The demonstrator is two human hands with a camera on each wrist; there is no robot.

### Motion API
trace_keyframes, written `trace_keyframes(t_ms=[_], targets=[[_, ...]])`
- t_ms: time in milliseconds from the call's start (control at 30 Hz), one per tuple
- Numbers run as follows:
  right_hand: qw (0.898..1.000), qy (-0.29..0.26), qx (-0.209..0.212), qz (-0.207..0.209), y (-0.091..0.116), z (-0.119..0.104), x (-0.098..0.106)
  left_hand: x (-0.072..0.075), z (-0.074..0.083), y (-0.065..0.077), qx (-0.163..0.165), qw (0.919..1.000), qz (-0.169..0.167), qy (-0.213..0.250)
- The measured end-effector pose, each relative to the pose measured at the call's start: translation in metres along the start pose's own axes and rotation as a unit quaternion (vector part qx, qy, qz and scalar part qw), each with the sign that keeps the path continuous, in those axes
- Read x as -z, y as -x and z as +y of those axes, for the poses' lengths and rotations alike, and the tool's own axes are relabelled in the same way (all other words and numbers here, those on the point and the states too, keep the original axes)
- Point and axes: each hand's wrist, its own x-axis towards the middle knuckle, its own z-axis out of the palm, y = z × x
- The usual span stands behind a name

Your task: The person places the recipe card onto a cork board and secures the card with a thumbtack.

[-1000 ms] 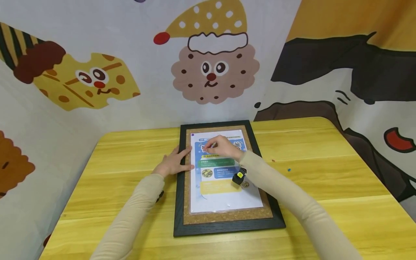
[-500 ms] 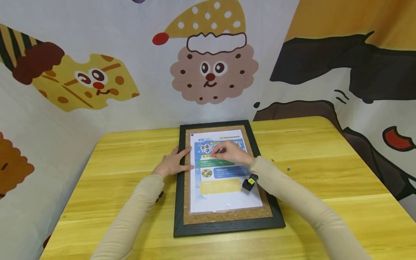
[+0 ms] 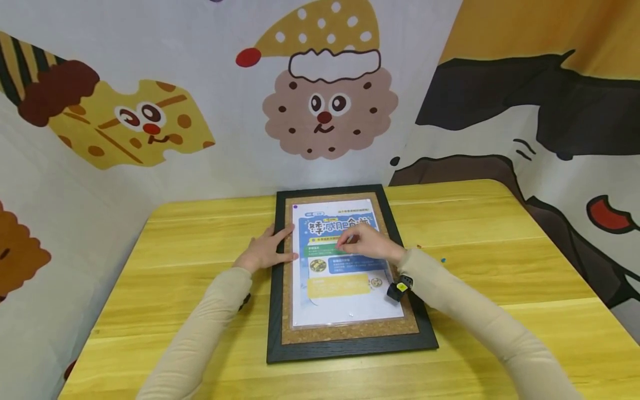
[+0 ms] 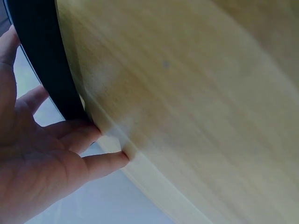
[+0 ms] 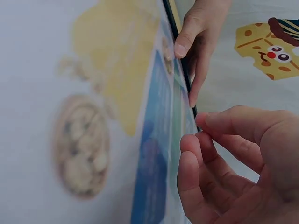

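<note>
A black-framed cork board (image 3: 350, 333) lies on the table, bearing a printed poster (image 3: 320, 308). My left hand (image 3: 263, 251) rests at its left edge with fingers spread, two fingertips reaching onto the board. The left wrist view shows that hand's fingers (image 4: 110, 163) against the table beside the black frame (image 4: 42, 51). Above the poster's middle hovers my right hand (image 3: 369, 244), thumb and index fingertips together, other fingers curled. In the right wrist view, the right hand's (image 5: 243, 163) pinched tips show nothing between them. A purple pin (image 3: 295, 206) sits at the poster's top left corner.
A small blue piece (image 3: 443, 260) and a small red-orange piece (image 3: 419, 246) lie on the yellow wood-grain table (image 3: 500, 250) right of the board. Close behind the table hangs a cartoon-printed cloth (image 3: 230, 166). A small shiny dot (image 3: 351, 315) shows near the poster's bottom edge.
My right hand has moved down and to the right across the poster, uncovering its large title lettering. The left hand and the board stay where they were.
</note>
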Motion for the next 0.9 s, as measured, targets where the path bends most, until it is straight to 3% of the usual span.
trace_keyframes(t_ms=[333, 900], targets=[[0.999, 0.003, -0.038, 0.0, 0.014, 0.008, 0.009, 0.002, 0.002, -0.001, 0.005, 1.0, -0.004, -0.003], [1.0, -0.006, -0.027, 0.004, 0.041, 0.025, 0.038, 0.0, 0.001, -0.001, 0.006, 1.0, -0.004, 0.003]])
